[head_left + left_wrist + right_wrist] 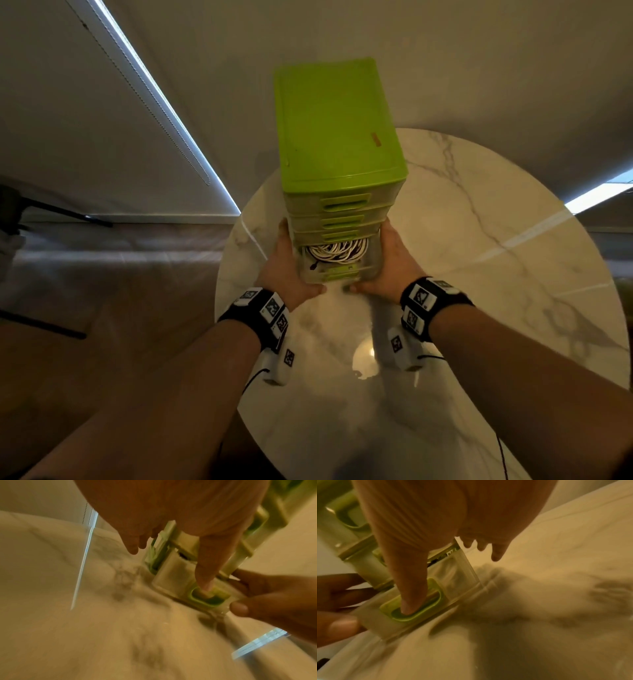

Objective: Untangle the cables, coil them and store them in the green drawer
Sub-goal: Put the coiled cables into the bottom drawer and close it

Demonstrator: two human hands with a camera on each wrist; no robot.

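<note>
Drawer (337,274) of the green unit (335,130), at the table's (479,274) 12 o'clock edge, stands open with coiled cables (337,248) inside. Left hand (284,270) at 9 o'clock and right hand (394,263) at 3 flank it, fingers straight, thumbs on the handle (426,615). An even, square push should close it without jamming.

One green drawer unit (335,120) is counted, standing on one round marble worktop (479,274). Four drawers are tallied down its front: three shut, and one bottom drawer (339,274) standing out at the unit's foot. One bundle of white cables (337,250) is logged inside it; single strands cannot be counted. Two grips are noted flanking the unit's foot, the left grip (284,270) and the right grip (394,263). One orange label (375,139) is spotted on the unit's top.
</note>
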